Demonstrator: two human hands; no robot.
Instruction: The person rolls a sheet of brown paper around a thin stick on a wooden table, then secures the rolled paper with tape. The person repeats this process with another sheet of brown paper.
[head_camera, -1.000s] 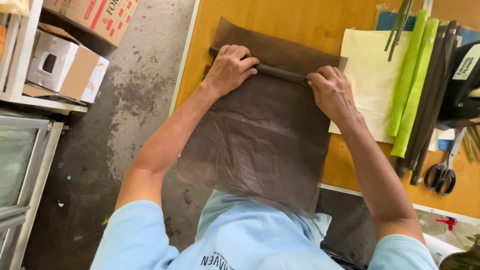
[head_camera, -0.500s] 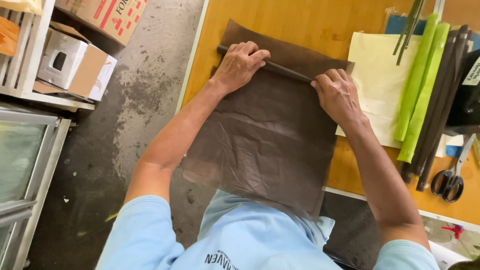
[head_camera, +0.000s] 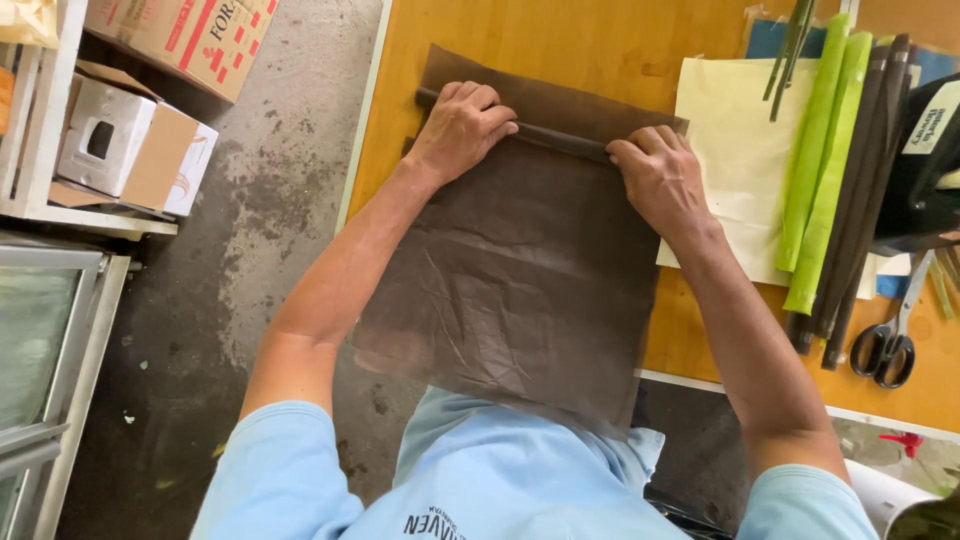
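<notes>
Hands on rolled brown paper (creased).

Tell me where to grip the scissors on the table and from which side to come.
Take the scissors by the black loop handles, coming from the table's near edge: they lie flat, loops toward the person, blades pointing away under the dark bag.

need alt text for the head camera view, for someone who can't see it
Both hands, left hand and right hand, press a thin dark rod onto a large brown paper sheet on an orange wooden table. Green and brown rolled tubes and black-handled scissors lie to the right.
</notes>
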